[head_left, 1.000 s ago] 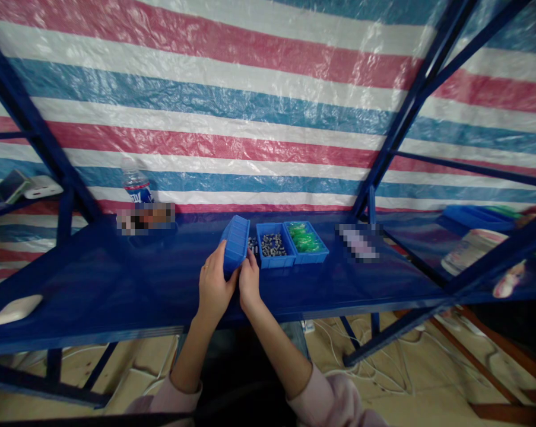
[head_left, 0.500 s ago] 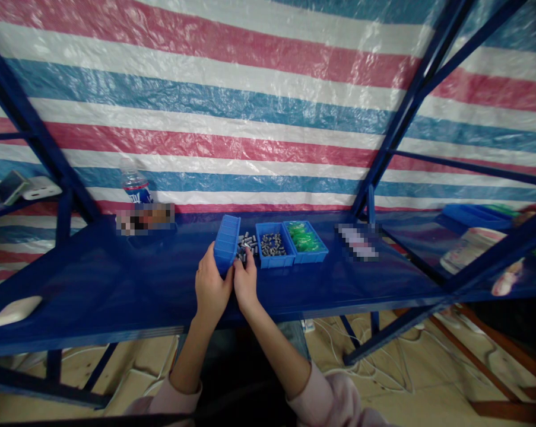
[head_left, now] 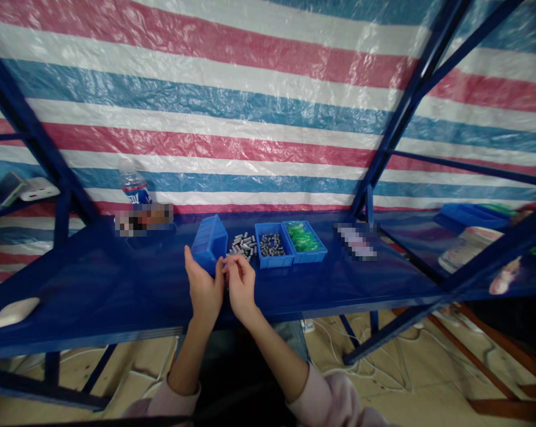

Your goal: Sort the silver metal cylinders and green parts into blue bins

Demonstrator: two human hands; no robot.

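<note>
Bin (head_left: 209, 242) tilts beside metal pieces (head_left: 242, 245).
Left hand (head_left: 205, 290) touches it, fingers wide; right hand (head_left: 241, 287) pinches narrowly, contents unclear.

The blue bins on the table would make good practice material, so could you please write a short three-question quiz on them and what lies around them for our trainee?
1. Which things lie loose between the tilted bin and the middle bin?
A) cables
B) metal pieces
C) bottles

2. True or false: the green items are in the right bin, directly beside the middle bin.

3. Fill in the missing word: the white object lies near the ____ end of the table.

Key: 1. B; 2. True; 3. left
</note>
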